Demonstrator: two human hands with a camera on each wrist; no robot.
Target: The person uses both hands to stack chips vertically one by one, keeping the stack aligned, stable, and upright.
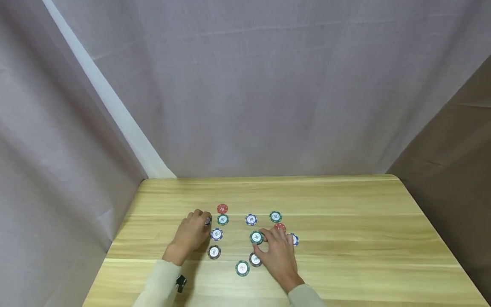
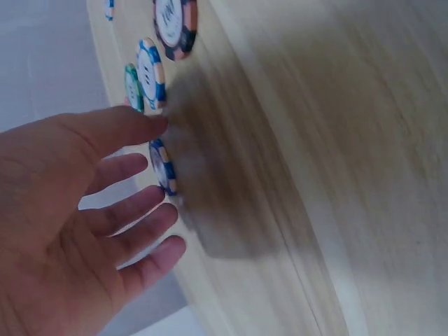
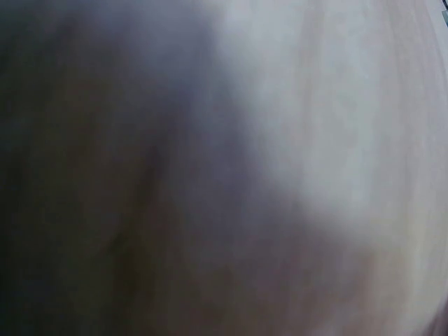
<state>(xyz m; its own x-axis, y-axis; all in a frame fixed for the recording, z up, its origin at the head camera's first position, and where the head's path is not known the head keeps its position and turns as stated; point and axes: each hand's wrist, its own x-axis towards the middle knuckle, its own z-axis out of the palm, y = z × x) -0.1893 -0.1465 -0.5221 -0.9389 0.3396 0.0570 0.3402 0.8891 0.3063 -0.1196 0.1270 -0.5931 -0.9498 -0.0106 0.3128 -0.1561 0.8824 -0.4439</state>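
Note:
Several poker chips lie flat on the wooden table. My left hand (image 1: 192, 232) is at the left of the group, with thumb and fingers round the rim of a blue-and-white poker chip (image 2: 162, 168), partly hidden by the fingers. Between the thumb and index finger of my right hand (image 1: 279, 256) is a green poker chip (image 1: 256, 237). Just below that thumb lies a black poker chip (image 1: 255, 259), while the same hand partly covers a red poker chip (image 1: 281, 226) and a blue one (image 1: 295, 239). The right wrist view is too blurred to show the hold.
Near my left hand lie red (image 1: 222, 208), green (image 1: 223, 219), blue (image 1: 216, 234) and black (image 1: 214, 252) chips. Others are a blue chip (image 1: 251, 219), a green chip (image 1: 275, 216) and a green chip (image 1: 242, 268) in front. Grey curtains (image 1: 268, 106) stand behind the table (image 1: 364, 238).

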